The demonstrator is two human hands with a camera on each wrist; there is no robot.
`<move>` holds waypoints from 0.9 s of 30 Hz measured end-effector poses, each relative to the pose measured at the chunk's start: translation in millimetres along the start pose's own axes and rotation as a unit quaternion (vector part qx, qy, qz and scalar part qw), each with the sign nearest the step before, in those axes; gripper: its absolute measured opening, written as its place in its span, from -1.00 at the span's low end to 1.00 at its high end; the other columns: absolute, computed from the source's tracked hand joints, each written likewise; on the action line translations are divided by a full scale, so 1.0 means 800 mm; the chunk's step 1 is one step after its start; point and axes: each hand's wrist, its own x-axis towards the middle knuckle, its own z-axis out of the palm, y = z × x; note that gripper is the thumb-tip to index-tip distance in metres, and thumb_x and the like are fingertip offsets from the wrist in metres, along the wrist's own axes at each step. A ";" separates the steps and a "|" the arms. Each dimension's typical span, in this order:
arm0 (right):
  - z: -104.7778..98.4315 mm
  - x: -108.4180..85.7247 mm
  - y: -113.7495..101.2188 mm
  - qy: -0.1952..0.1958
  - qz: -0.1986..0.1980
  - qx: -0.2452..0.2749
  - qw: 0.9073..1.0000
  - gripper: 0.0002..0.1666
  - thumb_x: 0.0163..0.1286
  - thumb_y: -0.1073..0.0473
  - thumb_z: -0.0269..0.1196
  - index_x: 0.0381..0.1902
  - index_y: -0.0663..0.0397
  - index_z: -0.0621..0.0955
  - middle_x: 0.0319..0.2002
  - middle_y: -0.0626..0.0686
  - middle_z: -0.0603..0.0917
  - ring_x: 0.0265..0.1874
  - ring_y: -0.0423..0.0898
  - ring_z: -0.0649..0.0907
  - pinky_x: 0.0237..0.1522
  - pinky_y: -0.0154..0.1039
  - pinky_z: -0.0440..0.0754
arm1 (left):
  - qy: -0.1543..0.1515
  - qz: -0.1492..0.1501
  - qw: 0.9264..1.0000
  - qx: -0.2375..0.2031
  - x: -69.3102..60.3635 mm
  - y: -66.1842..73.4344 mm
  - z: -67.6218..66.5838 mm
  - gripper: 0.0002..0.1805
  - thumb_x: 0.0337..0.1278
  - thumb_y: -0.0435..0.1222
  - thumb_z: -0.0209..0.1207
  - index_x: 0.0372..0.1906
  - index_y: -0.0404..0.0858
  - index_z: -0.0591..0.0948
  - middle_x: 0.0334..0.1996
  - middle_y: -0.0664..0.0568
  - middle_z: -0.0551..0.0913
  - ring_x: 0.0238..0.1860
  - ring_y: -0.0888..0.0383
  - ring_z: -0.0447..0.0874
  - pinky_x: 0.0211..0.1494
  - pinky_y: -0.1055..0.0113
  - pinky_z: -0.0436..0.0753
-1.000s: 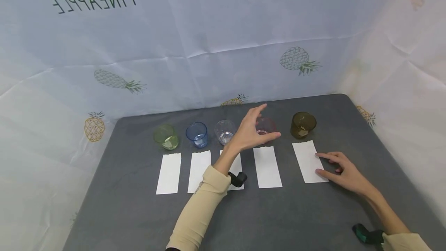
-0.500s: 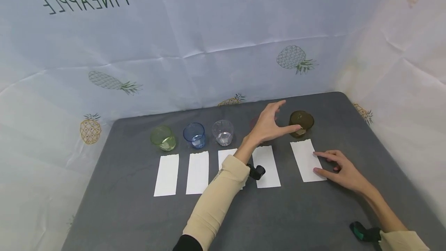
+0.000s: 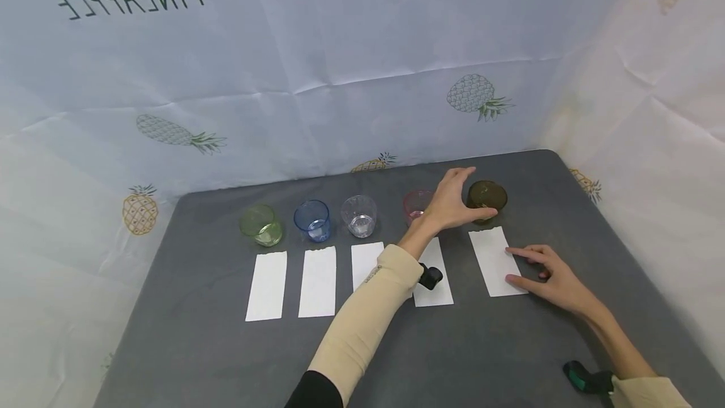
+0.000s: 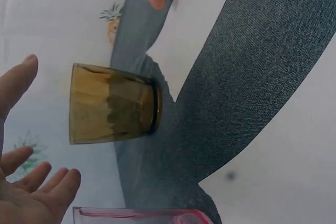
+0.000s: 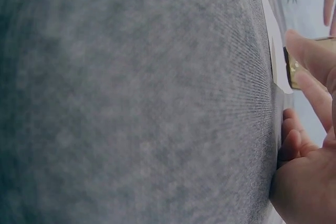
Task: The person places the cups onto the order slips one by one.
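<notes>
My left hand (image 3: 450, 203) reaches over the table, thumb and fingers spread apart on the near side of an amber-brown glass (image 4: 113, 103). In the left wrist view a gap separates the hand from the glass, which stands upright. Just left of that hand is a pink glass (image 3: 415, 203), partly covered by it. My right hand (image 3: 557, 279) rests at the right edge of the rightmost white paper strip (image 3: 491, 260), with index finger and thumb stretched out at its edge and the other fingers bent. Whether it presses the paper is hard to tell.
A clear glass (image 3: 359, 216), a blue glass (image 3: 312, 220) and a green glass (image 3: 261, 225) continue the row leftward. Several white paper strips, such as the leftmost strip (image 3: 266, 285), lie before the glasses on the grey table (image 3: 198, 345). A pineapple-print curtain (image 3: 317, 49) hangs behind.
My left hand has moved right, from around the pink glass to beside the amber-brown one, still spread. The pink glass shows again. My right hand stays at the paper. The view shifts slightly.
</notes>
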 end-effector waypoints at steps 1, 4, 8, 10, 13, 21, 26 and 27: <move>0.000 0.000 0.000 0.000 0.000 0.002 1.000 -0.37 0.25 0.17 0.49 0.28 0.13 0.62 0.06 0.10 0.46 -0.15 -0.35 0.28 -0.32 -0.34 0.26 | -0.002 -0.001 1.000 0.003 0.001 -0.001 0.001 0.06 0.07 0.05 0.45 0.62 -0.11 0.18 0.58 -0.07 0.21 0.58 0.00 0.26 0.52 0.13 0.45; 0.000 0.000 0.001 0.001 -0.001 0.005 1.000 -0.36 0.24 0.18 0.50 0.28 0.14 0.62 0.06 0.11 0.46 -0.15 -0.35 0.29 -0.31 -0.33 0.25 | -0.006 -0.009 1.000 0.017 0.004 -0.002 0.005 0.07 0.07 0.06 0.45 0.62 -0.11 0.18 0.58 -0.07 0.22 0.57 0.02 0.27 0.51 0.15 0.47; 0.001 -0.001 0.000 0.001 -0.002 0.006 1.000 -0.34 0.20 0.19 0.52 0.27 0.17 0.62 0.06 0.11 0.46 -0.14 -0.37 0.30 -0.31 -0.33 0.25 | -0.012 -0.011 0.999 0.035 0.009 -0.001 0.011 0.06 0.08 0.07 0.44 0.61 -0.13 0.19 0.56 -0.07 0.24 0.55 0.02 0.31 0.49 0.18 0.50; 0.001 -0.001 0.000 0.000 -0.001 0.005 1.000 -0.33 0.19 0.19 0.53 0.27 0.16 0.63 0.07 0.10 0.46 -0.13 -0.39 0.30 -0.30 -0.33 0.25 | -0.013 -0.009 0.999 0.045 0.012 0.001 0.013 0.05 0.09 0.08 0.44 0.61 -0.14 0.20 0.56 -0.08 0.25 0.53 0.02 0.33 0.47 0.19 0.52; 0.000 0.001 -0.001 -0.003 -0.001 0.002 1.000 -0.32 0.17 0.19 0.54 0.26 0.16 0.63 0.08 0.09 0.45 -0.09 -0.41 0.30 -0.27 -0.37 0.27 | -0.015 -0.009 0.998 0.061 0.015 0.003 0.016 0.04 0.09 0.10 0.43 0.60 -0.15 0.22 0.55 -0.09 0.27 0.51 0.02 0.37 0.43 0.21 0.55; 0.000 0.002 -0.002 -0.007 0.002 -0.005 1.000 -0.33 0.13 0.19 0.57 0.21 0.19 0.66 0.07 0.11 0.44 -0.10 -0.42 0.28 -0.26 -0.42 0.28 | -0.025 -0.010 0.996 0.088 0.019 0.003 0.026 -0.05 0.19 0.07 0.37 0.58 -0.18 0.25 0.52 -0.09 0.33 0.46 0.02 0.44 0.40 0.24 0.57; -0.001 0.002 0.000 -0.005 -0.003 -0.006 1.000 -0.33 0.13 0.19 0.56 0.22 0.22 0.65 0.07 0.11 0.43 -0.11 -0.44 0.27 -0.26 -0.42 0.28 | -0.024 -0.007 0.995 0.092 0.018 0.003 0.029 -0.13 0.29 0.02 0.30 0.57 -0.25 0.26 0.51 -0.12 0.36 0.49 0.00 0.41 0.42 0.25 0.55; -0.001 0.002 0.000 -0.005 -0.005 -0.006 1.000 -0.33 0.13 0.19 0.56 0.22 0.22 0.65 0.07 0.11 0.43 -0.11 -0.44 0.28 -0.25 -0.42 0.28 | -0.024 -0.008 0.995 0.092 0.018 0.003 0.030 -0.13 0.30 0.02 0.29 0.57 -0.27 0.26 0.51 -0.13 0.36 0.49 -0.01 0.41 0.43 0.24 0.55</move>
